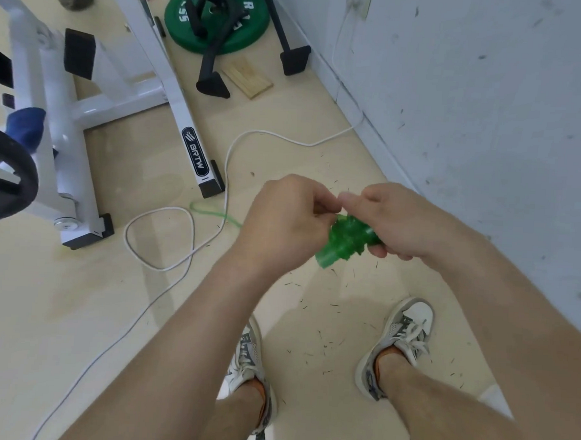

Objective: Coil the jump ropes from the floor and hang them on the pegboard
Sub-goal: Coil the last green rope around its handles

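A green jump rope [345, 241] is bundled into a tight coil around its handles at waist height in front of me. My right hand [393, 218] grips the bundle from the right side. My left hand [289, 216] pinches the thin green cord close to the bundle. A loose blurred loop of that cord [212, 212] trails out to the left of my left hand. No pegboard is in view.
A white cable [167, 240] loops across the beige floor from the wall on the right. A white exercise machine frame [128, 87] stands at the left. A green weight plate [218, 21] and black stand legs sit at the back. My two shoes are below.
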Demonstrator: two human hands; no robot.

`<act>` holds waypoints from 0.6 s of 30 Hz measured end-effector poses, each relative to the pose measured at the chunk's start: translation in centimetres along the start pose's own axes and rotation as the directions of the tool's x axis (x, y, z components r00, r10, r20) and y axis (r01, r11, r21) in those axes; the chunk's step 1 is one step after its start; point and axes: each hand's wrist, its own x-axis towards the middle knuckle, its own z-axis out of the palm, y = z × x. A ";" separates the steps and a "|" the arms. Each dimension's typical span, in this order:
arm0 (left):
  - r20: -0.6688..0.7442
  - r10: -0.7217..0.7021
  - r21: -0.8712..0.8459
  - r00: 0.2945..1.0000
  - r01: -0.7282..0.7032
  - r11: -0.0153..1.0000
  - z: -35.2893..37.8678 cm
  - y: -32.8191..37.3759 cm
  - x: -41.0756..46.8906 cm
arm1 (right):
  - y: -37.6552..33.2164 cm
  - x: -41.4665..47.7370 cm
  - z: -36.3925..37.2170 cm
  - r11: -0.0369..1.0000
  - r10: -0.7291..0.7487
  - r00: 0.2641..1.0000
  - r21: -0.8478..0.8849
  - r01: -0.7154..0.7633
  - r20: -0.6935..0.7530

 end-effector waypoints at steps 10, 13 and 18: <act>-0.039 0.254 0.410 0.966 -0.217 0.886 1.2 0.7 -0.4 | -0.2 -1.0 -0.7 0.869 -0.024 1.000 0.495 0.016 0.009; -0.016 0.060 -0.024 0.998 -0.061 0.998 0.5 0.2 0.1 | -0.5 -1.4 -1.0 0.869 -0.152 0.988 0.474 0.138 -0.009; 0.060 -0.068 -0.694 0.996 0.091 0.714 0.7 0.4 -0.1 | -0.4 -1.2 0.3 0.851 -0.288 0.955 0.438 0.289 -0.070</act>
